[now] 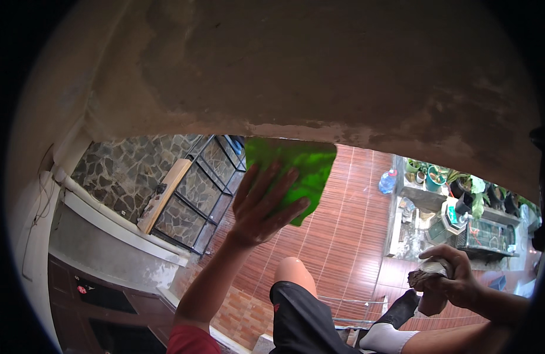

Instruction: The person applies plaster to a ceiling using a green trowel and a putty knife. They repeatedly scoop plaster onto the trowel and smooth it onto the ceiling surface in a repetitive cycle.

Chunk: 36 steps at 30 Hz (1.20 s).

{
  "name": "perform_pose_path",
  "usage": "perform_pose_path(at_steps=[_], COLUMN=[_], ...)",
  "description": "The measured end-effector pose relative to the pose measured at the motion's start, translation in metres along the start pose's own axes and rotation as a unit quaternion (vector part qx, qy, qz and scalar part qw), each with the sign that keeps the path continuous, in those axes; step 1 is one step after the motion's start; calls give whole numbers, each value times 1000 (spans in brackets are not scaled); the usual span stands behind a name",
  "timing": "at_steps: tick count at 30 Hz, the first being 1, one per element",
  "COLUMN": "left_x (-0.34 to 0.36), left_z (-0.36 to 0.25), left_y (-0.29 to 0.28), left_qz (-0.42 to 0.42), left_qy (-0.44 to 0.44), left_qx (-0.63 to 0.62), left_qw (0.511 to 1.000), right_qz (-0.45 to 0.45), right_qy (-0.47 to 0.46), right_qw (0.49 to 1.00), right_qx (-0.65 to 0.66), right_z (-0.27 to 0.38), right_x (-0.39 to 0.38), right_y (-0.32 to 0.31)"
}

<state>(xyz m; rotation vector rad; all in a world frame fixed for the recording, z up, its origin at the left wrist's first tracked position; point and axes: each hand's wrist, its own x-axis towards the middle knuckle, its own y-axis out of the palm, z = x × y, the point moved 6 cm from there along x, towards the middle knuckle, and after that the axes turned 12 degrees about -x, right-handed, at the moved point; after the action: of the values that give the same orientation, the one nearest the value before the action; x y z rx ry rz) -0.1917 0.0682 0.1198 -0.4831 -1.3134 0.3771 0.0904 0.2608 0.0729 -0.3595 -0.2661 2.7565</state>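
Observation:
My left hand (263,203) is raised with its fingers stretched along a bright green flexible sheet (311,180). The sheet's top edge meets the lower edge of the rough, plastered surface (319,76) above, and its upper part looks darker. On the right, lower down, my right hand (455,280) has its fingers closed round a crumpled white and brown bundle (429,272). Whether that bundle is cloth or a bag of some paste, I cannot tell. Damp-looking patches mark the plastered surface.
Far below lies a reddish-brown tiled floor (349,212). A black metal frame (196,203) stands by a stone-patterned surface (137,165) on the left, above a dark door (101,295). At right are a blue water bottle (387,182), potted plants (436,178) and a cage (491,236).

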Motion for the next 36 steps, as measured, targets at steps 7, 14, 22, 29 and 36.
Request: perform_pose_path(at_steps=[7, 14, 22, 29, 36], left_x=[55, 133, 71, 28, 39], left_z=[34, 70, 45, 13, 9], left_y=[-61, -77, -14, -7, -69], left_qz=[-211, -229, -120, -3, -135], left_qy=[20, 87, 53, 22, 41], left_qx=[68, 56, 87, 8, 20], left_qw=[975, 968, 987, 1000, 990], right_qz=[11, 28, 9, 16, 21], right_qy=[6, -12, -4, -25, -35], right_qw=[1000, 998, 1000, 999, 998], right_qx=[23, 47, 15, -36, -37], right_z=[-3, -3, 0, 12, 10], right_x=[0, 2, 1, 1, 3], right_y=[0, 1, 1, 1, 2])
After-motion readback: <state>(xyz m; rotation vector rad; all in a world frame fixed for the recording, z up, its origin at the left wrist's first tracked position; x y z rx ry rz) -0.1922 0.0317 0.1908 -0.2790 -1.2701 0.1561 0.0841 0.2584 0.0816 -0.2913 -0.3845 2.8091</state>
